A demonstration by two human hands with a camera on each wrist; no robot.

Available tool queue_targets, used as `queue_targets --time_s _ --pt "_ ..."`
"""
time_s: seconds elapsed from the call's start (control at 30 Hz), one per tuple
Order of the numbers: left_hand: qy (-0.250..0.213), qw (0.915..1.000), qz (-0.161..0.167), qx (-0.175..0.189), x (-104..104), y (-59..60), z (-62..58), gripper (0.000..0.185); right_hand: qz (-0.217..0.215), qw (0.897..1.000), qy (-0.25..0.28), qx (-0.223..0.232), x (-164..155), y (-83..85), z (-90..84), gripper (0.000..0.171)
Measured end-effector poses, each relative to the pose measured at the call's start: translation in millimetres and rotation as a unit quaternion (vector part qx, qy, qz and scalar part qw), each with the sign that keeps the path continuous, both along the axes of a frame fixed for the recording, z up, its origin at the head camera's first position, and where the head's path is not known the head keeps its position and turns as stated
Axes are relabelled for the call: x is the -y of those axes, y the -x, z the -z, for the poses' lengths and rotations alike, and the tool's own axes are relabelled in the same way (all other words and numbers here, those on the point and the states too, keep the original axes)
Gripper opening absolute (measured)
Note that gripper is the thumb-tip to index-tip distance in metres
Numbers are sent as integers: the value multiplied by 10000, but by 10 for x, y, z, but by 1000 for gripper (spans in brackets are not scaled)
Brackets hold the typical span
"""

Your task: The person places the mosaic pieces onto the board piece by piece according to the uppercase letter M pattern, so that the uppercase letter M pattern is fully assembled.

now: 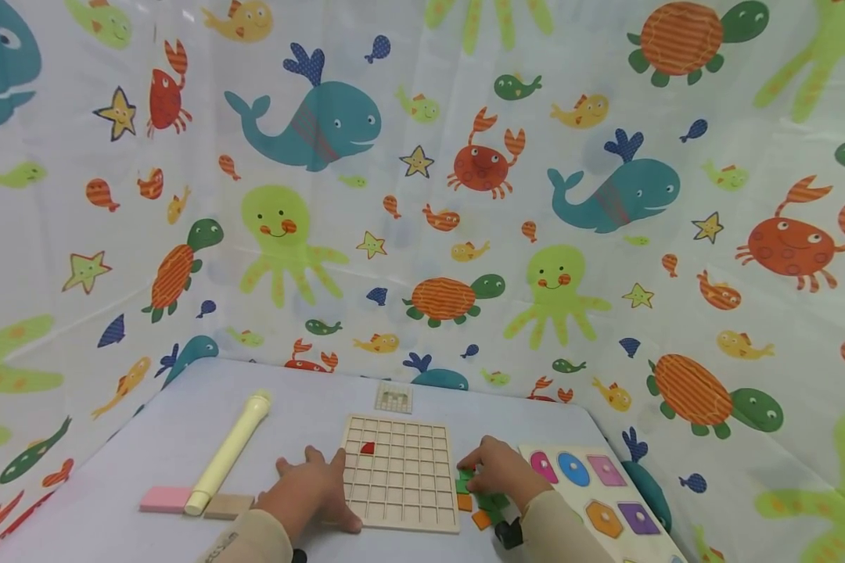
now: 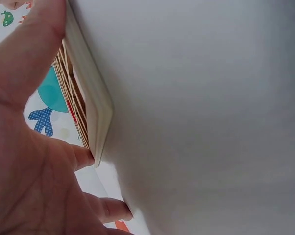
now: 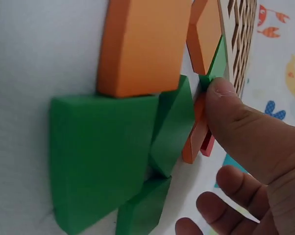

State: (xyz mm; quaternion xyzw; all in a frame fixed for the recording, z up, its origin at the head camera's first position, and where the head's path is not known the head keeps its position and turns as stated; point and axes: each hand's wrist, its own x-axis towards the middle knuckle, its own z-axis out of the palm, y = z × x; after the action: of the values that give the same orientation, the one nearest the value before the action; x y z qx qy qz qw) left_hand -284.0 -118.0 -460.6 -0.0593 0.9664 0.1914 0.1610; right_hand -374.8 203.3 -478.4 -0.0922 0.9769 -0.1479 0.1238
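My left hand [image 1: 310, 489] rests at the left edge of a square wooden grid board [image 1: 397, 522], thumb toward its front corner and fingers spread along its side. A red quarter-round piece [image 1: 368, 448] lies in one of the board's upper-left cells. Right of the board, my right hand [image 1: 500, 469] reaches down over a scatter of green and orange pieces. In the right wrist view its thumb pinches at the end of a green piece [image 3: 217, 61]; the index finger is hidden behind it. A large green block [image 3: 101, 156] and an orange block [image 3: 145, 46] lie nearer that camera.
A knobbed shape puzzle [image 1: 609, 493] lies at the right. At the left, a cream-coloured tube [image 1: 228, 453] stretches over a pink block [image 1: 162, 499] and a wooden block [image 1: 228, 507]. Behind the grid board sits a small tray-like piece [image 1: 394, 387]. A patterned sheet [image 1: 436, 250] surrounds the table.
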Motion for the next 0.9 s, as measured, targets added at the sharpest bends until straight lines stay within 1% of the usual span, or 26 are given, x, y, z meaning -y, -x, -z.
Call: queue_targets --time_s 0.27,0.47,0.57,0.7,0.77,0.83,0.9 --pt "-111 9999 -112 68 5 -10 -34 128 -118 9998 160 -85 -39 46 42 21" --pt "-154 9997 -182 49 7 -16 5 130 -374 9987 130 -320 -91 35 92 18" --pt "-150 9997 -186 9 6 -9 35 131 -333 9986 146 -390 -99 19 91 17" --pt "-177 9996 -205 27 4 1 45 131 -118 9992 178 -334 -102 6 89 14" --pt "-184 9996 -187 40 5 8 48 131 -89 9991 223 -342 -98 2 81 15" --pt "-178 9997 -174 48 10 16 50 132 -143 9985 293 -446 -74 0 63 15" --pt "-169 9997 -157 38 19 25 52 132 -287 9965 416 -666 -27 -7 39 18"
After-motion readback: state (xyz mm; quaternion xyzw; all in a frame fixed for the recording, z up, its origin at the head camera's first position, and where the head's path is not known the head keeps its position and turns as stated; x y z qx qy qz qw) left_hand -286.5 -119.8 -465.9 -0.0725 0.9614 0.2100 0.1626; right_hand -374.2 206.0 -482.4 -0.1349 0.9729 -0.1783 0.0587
